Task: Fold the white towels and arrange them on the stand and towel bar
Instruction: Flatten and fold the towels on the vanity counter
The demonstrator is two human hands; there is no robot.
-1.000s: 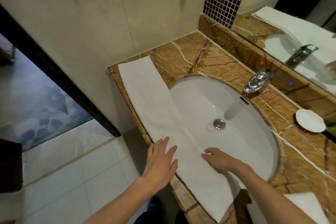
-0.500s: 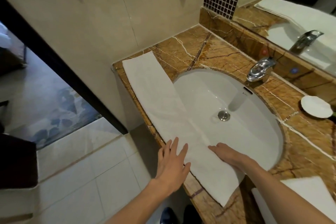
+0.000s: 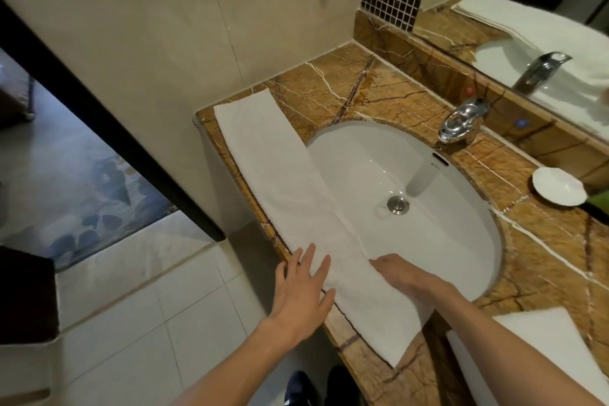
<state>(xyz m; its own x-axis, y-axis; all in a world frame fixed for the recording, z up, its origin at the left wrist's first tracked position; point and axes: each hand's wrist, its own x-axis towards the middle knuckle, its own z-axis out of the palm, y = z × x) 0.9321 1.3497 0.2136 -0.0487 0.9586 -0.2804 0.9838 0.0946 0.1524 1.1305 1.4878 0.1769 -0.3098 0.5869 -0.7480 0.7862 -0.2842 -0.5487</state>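
Neither grip is closed: the left hand (image 3: pixel 301 287) and right hand (image 3: pixel 405 277) lie flat with straight fingers on the white towel (image 3: pixel 280 175), probably smoothing its fold. The long strip follows the worktop's (image 3: pixel 543 257) front edge and overlaps the sink's (image 3: pixel 412 155) rim. The sink's small mark (image 3: pixel 435 165) is unreadable.

A long, narrow strip of white terry towel (image 3: pixel 283 194), folded lengthwise, lies flat along the front edge of the brown marble counter (image 3: pixel 333 86). It runs from the counter's corner by the wall toward the near end. Its inner long edge overlaps the rim of the white oval basin (image 3: pixel 428 241). A second white folded towel (image 3: pixel 543 353) lies flat toward the counter's near right end, apart from the strip and cut off by the frame.
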